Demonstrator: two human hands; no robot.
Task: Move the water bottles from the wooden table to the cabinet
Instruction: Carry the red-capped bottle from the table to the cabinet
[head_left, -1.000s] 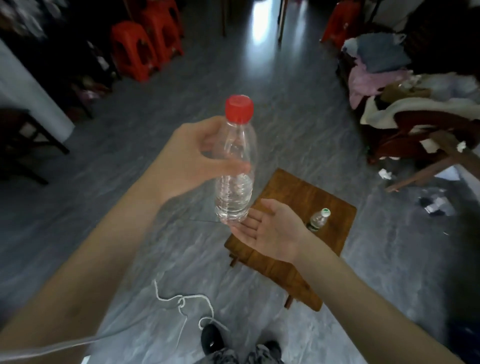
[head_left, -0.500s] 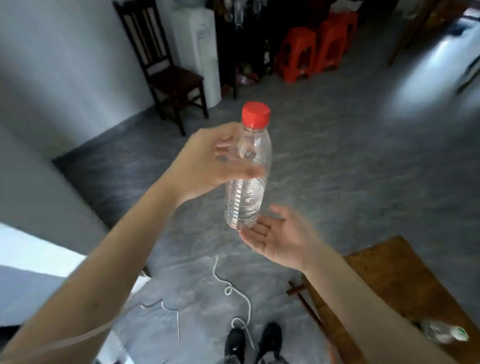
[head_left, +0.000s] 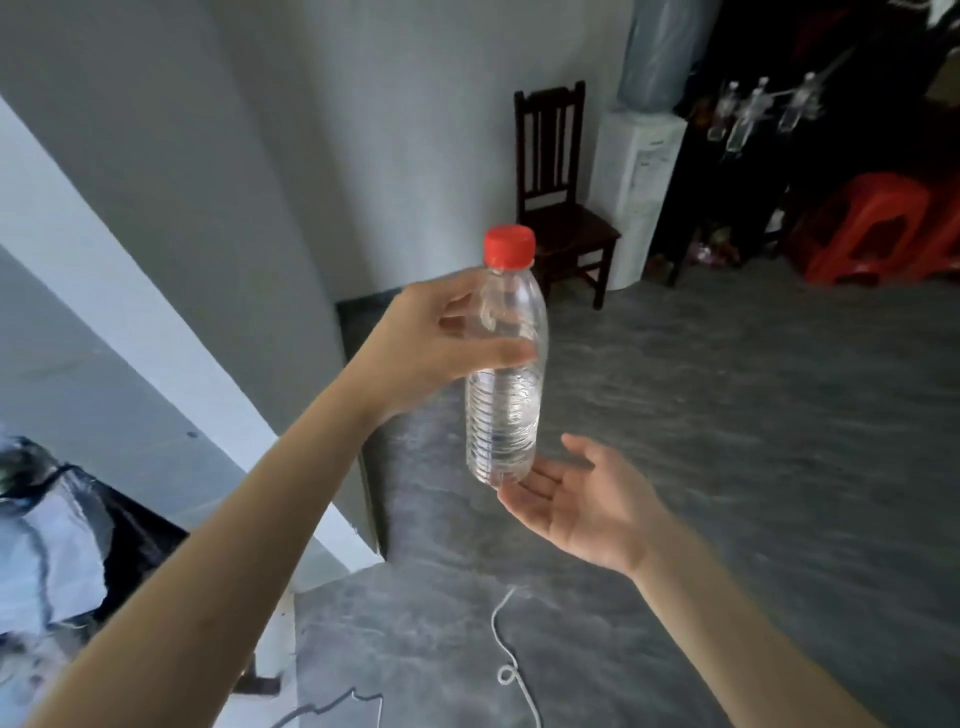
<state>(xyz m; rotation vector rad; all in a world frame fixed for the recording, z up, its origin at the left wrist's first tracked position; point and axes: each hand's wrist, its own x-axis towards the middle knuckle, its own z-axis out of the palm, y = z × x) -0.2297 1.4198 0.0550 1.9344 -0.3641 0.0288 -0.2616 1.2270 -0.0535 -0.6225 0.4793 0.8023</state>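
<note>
- A clear plastic water bottle (head_left: 506, 374) with a red ribbed cap (head_left: 509, 247) is held upright in the air, above the grey floor (head_left: 753, 441).
- Its upper half is smooth and tapered; the lower half is ringed with fine horizontal ridges, and water is seen in that ridged part.
- The bottle is grasped around its smooth shoulder by the left hand (head_left: 431, 348), thumb across the front and fingers wrapped behind.
- The right hand (head_left: 582, 499) is held flat and released, palm up, its fingertips (head_left: 511, 493) just under the bottle's rounded base; whether they touch it cannot be told.
- The floor is a glossy, marbled dark grey, with a thin white cord (head_left: 511, 660) lying on it in a loop.
- A dark wooden chair (head_left: 558, 197) with a slatted back is set against the pale wall, beside a white water dispenser (head_left: 636, 176).
- Small clear bottles (head_left: 748, 117) are seen standing in a dark unit further right, near red plastic stools (head_left: 878, 228).
- Compared with half a second earlier, the wooden counter and the bottle lying on it are no longer in view; the chair and dispenser are now seen right of centre, and the grasp and the open palm are unchanged.
</note>
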